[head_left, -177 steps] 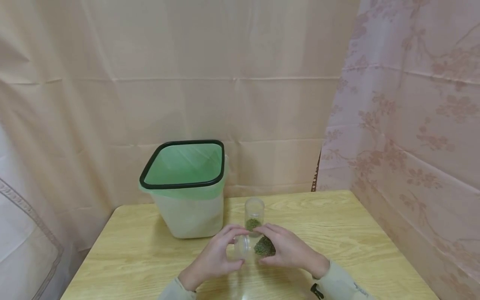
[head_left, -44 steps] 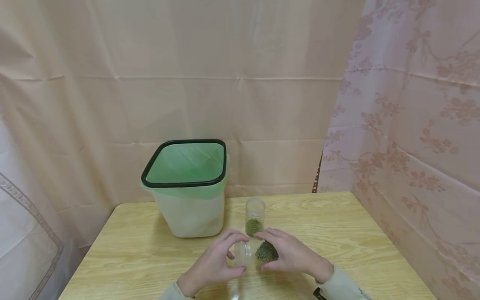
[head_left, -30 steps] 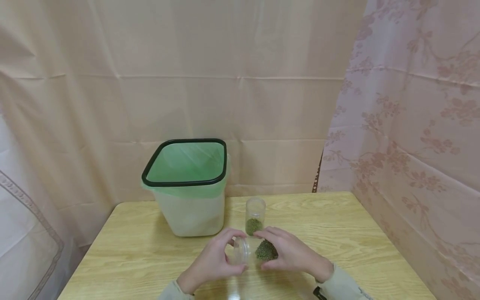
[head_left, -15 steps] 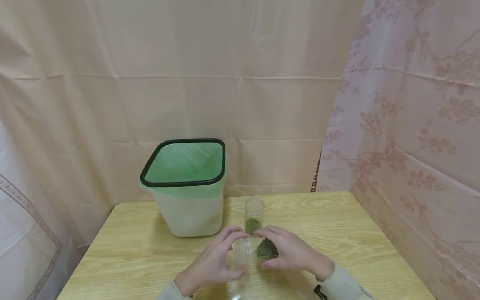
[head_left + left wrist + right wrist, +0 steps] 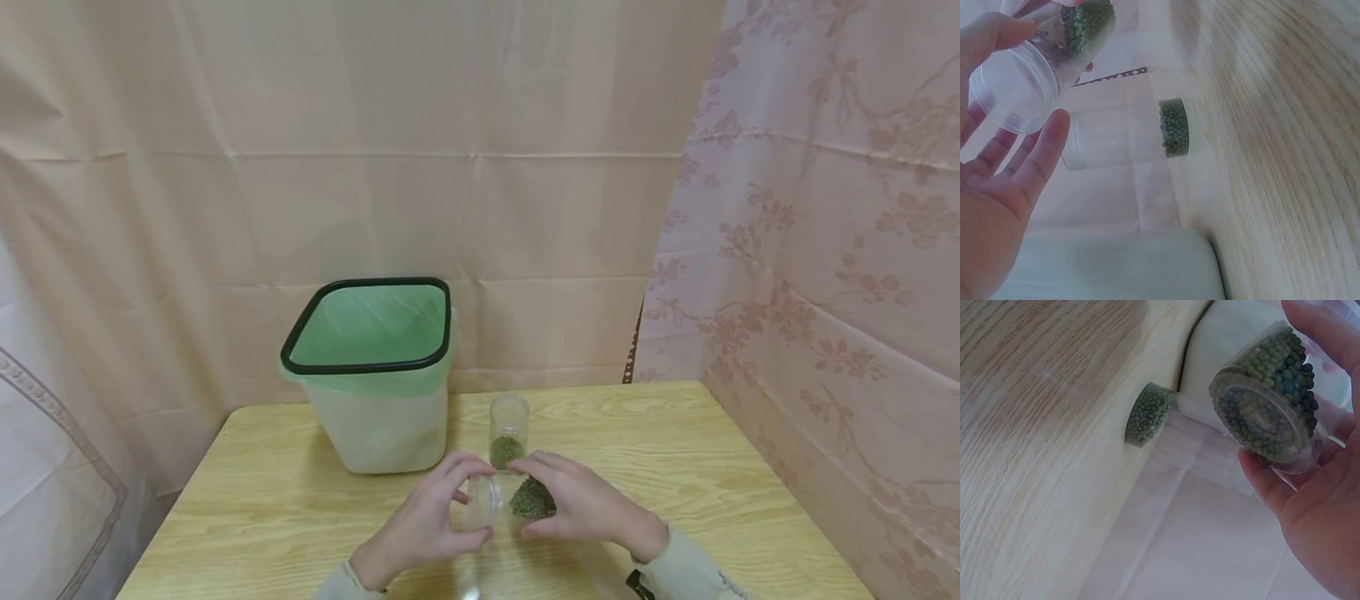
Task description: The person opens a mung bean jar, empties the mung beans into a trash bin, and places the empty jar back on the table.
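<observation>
A clear plastic jar of green beans, like mung beans (image 5: 532, 500), is held tilted on its side above the table. My right hand (image 5: 588, 507) grips its bean-filled base, thumb on one side and fingers on the other, as the right wrist view shows. My left hand (image 5: 423, 521) spans the clear lid-like end (image 5: 482, 502), thumb and fingertips around its ridged rim. In the left wrist view, the beans (image 5: 1088, 25) lie toward the far end of the jar. A second clear jar (image 5: 508, 429) stands upright just beyond my hands, with a shallow layer of beans at its bottom.
A whitish bin (image 5: 390, 429) with a green liner and black rim ring (image 5: 367, 367) stands back left on the wood-grain table (image 5: 675, 467). Beige curtain (image 5: 360, 167) hangs behind, and pink floral cloth (image 5: 840, 250) hangs at the right.
My left hand's thumb and fingers have shifted around the clear end, spreading and then drawing in again. The right hand keeps its grip on the jar, and the second jar stays put.
</observation>
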Tool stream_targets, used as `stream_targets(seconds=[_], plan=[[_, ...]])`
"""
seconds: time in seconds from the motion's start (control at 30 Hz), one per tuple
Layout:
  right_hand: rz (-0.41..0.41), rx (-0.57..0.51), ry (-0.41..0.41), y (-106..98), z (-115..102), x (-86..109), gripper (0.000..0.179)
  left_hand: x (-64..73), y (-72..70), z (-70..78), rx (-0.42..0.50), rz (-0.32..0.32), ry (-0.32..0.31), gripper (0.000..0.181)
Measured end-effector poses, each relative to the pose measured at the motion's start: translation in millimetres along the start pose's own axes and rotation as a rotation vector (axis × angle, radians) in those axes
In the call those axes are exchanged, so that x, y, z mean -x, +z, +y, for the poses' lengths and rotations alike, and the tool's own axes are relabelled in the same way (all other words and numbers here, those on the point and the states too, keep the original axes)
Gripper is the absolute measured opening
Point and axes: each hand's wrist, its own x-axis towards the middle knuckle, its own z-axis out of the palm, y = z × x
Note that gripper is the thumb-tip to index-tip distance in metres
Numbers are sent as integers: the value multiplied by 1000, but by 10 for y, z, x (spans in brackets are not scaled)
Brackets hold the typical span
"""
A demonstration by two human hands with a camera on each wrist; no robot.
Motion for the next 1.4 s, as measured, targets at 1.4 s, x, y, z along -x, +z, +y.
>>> stream_targets(seconds=[1.4], plan=[[13, 21, -41, 58, -12, -8, 79, 55, 9, 54, -93, 17, 51, 70]])
